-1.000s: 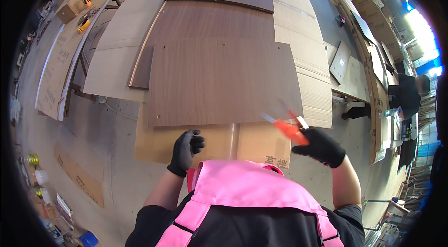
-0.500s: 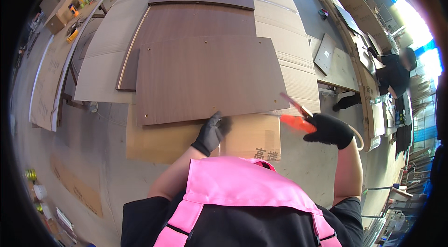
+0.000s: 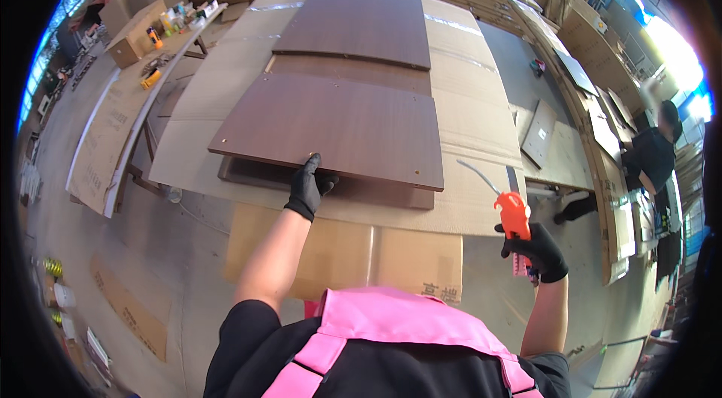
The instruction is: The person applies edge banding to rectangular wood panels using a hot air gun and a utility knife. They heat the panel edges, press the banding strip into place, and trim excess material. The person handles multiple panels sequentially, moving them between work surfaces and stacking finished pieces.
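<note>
With its thumb under and fingers on top, my left hand [image 3: 307, 186], in a black glove, grips the front edge of a dark brown wood panel [image 3: 331, 124] with small holes along its edges. That front edge is raised above another brown panel [image 3: 383, 193], partly hidden beneath. A further brown panel [image 3: 357, 26] lies at the far end of the stack. Off to the right, clear of the panels, my gloved right hand [image 3: 543, 254] is closed around an orange air blow gun [image 3: 514, 216], whose thin curved nozzle points up and left.
Cardboard sheets [image 3: 477, 120] cover the table under the panels, and a cardboard box [image 3: 414, 251] stands at its near side. On the left is a bench [image 3: 101, 142] with tools and bottles. Another person [image 3: 653, 154] works at the right bench.
The held panel has moved away from me over the stack, its front edge now above the lower panel. My right hand has lowered and turned the blow gun more upright. The view has shifted.
</note>
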A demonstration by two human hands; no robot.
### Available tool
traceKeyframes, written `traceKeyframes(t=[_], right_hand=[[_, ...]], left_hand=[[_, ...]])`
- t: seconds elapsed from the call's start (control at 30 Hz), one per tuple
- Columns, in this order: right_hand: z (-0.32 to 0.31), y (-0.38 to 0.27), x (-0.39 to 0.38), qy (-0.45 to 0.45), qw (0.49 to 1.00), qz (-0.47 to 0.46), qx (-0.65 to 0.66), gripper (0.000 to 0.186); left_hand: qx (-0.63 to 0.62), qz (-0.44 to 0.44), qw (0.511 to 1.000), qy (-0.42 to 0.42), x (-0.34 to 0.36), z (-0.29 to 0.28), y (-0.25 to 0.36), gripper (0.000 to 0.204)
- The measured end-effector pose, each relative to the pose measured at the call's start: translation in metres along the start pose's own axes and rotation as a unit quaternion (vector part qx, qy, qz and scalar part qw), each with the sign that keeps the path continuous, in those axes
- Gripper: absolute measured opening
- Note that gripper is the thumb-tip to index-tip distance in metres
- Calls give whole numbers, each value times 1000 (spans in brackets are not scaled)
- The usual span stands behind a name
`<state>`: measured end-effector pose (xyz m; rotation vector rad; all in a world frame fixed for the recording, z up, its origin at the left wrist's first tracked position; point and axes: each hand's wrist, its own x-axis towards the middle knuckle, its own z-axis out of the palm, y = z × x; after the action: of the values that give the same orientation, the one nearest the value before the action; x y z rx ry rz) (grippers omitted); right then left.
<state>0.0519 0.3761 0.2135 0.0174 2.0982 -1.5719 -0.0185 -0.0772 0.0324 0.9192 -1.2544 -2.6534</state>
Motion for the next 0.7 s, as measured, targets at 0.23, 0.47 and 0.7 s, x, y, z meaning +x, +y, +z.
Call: traceKeyframes(t=[0.23,0.47,0.7], right_hand=[[1,19,21,-1,999,37,5,38],[2,28,33,-5,998,34,47,40],[5,23,41,-10,997,57,49,39]], left_hand=[[30,-37,997,-61,93,-2,17,32],[-26,-63,998,-14,152,15,-16,34],[20,-95,995,-19,163,31,-6,37]])
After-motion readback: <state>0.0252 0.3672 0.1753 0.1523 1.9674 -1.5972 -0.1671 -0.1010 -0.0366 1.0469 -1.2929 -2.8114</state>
